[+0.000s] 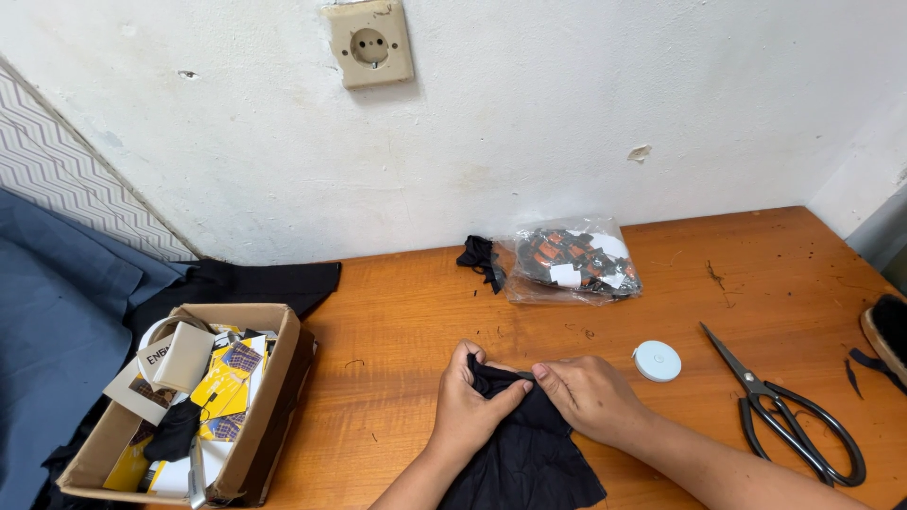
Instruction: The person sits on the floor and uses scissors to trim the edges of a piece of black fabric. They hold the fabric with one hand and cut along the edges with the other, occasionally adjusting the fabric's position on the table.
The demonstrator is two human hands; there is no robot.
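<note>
- Both hands are closed on a piece of black cloth [524,453] at the near edge of the table: the left hand [470,406] is pinched shut on its top edge, and the right hand [588,395] is pressed against it, thumb and forefinger nipped on the same edge.
- Between the fingertips something thin is held at the fold; whether it is a needle or a pin cannot be told.
- Judged from this, the work on the cloth is under way at its upper edge only; most of the piece hangs loose and bunched below the hands.
- An orange wooden table [406,312] is set against a scuffed white wall [529,113] with a cream socket [369,42].
- Blue fabric [47,321] is draped at the far left, and a black one [255,281] by the wall.
- An open cardboard box [266,397] of cards and oddments sits left of the hands.
- Black scissors [789,420] lie untouched well to the right.
- A clear plastic bag [572,260] of small items rests near the wall, a black scrap [480,255] touching it.
- A round white tape measure [657,361] lies just beside the right hand.
</note>
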